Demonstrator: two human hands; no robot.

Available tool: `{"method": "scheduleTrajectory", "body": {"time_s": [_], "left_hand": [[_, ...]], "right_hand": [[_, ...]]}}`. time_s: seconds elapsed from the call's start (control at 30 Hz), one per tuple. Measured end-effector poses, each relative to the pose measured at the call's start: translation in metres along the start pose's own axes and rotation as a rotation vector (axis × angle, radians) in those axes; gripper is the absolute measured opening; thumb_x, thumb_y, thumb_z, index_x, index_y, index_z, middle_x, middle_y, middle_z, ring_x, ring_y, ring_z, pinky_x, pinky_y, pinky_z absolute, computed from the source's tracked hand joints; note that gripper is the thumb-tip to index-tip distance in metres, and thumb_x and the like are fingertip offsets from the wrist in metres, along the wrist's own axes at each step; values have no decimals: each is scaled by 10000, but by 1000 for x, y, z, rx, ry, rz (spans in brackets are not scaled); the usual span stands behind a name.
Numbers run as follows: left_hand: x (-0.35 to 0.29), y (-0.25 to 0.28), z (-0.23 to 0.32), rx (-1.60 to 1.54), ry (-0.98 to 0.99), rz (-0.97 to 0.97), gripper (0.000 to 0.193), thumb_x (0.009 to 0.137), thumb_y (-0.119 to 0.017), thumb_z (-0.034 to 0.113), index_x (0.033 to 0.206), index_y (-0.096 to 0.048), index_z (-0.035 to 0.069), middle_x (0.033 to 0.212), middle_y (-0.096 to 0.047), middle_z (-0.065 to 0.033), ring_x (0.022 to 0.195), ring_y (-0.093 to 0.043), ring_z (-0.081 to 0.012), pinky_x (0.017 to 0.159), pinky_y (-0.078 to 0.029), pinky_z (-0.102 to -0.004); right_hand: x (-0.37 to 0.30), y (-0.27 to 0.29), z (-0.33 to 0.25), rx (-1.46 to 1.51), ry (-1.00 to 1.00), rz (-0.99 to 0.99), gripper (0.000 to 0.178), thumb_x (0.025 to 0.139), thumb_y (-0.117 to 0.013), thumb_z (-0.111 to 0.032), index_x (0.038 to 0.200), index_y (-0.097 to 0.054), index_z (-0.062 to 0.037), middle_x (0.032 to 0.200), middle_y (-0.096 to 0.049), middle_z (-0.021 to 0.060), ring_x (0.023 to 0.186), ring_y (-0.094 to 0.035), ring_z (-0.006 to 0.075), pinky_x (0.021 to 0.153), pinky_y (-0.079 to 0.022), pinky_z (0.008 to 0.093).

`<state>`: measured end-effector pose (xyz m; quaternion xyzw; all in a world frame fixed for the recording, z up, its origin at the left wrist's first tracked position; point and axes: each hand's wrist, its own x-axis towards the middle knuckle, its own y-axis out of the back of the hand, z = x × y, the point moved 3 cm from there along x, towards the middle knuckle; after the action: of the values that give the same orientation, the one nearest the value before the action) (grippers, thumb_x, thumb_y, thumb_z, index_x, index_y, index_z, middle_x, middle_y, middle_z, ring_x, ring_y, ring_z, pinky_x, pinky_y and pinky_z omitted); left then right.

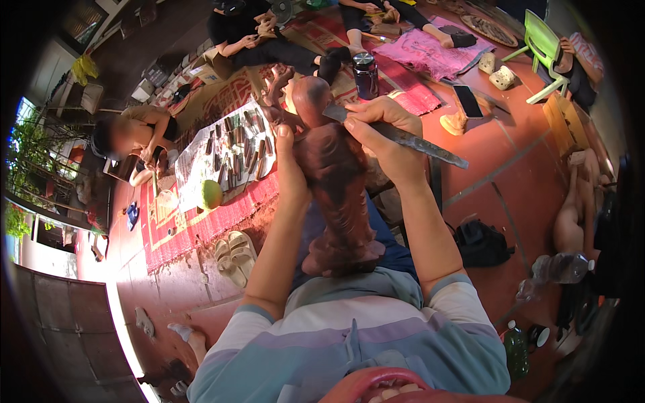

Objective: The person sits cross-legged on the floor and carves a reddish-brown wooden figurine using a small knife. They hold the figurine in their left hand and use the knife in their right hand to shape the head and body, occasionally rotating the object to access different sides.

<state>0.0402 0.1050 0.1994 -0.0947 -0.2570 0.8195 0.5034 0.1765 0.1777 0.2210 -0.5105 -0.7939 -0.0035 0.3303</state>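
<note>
A dark reddish-brown carved wooden statue [336, 181] stands upright on my lap, with a round smooth head and a robe of carved folds. My left hand [287, 151] is closed round its left side, near the shoulder and a raised carved piece. In my right hand [386, 127] I grip a long, flat grey metal blade [430, 146]; its near-left end lies against the statue's head or neck. Its far end sticks out to the right past my hand. The fingers of the left hand are partly hidden behind the wood.
Wooden-handled carving tools [232, 151] lie on a white sheet beside a green round fruit [209, 194]. Several people sit around on mats. A phone [467, 101] rests at the right, a dark flask [365, 75] beyond the statue, sandals [235, 257] at the left, a plastic bottle [563, 267] at the right.
</note>
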Motion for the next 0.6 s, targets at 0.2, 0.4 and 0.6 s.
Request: {"method": "scheduleTrajectory", "body": {"time_s": [0.2, 0.4, 0.6], "left_hand": [[3, 5, 0, 0, 8, -22, 591, 942, -399, 503, 1214, -507, -10, 1137, -605, -156, 1016, -615, -242, 934, -472, -351], [-3, 2, 6, 59, -22, -34, 565, 942, -405, 503, 1239, -489, 30, 1171, -587, -134, 1041, -602, -230, 933, -473, -355], [1, 6, 2, 7, 2, -45, 521, 945, -425, 475, 1248, -473, 54, 1172, -582, -119, 1040, -601, -224, 919, -483, -352]], "right_hand": [[-13, -4, 12, -9, 81, 20, 45, 771, -694, -12, 802, -666, 7, 831, -648, 67, 860, -625, 143, 770, -477, 261], [-8, -8, 4, 198, -118, 32, 41, 794, -683, -23, 813, -657, 3, 822, -648, 60, 764, -589, 76, 748, -468, 232], [-12, -4, 10, 181, -125, -13, 62, 808, -666, -10, 866, -664, 12, 862, -668, 75, 777, -593, 60, 739, -473, 215]]}}
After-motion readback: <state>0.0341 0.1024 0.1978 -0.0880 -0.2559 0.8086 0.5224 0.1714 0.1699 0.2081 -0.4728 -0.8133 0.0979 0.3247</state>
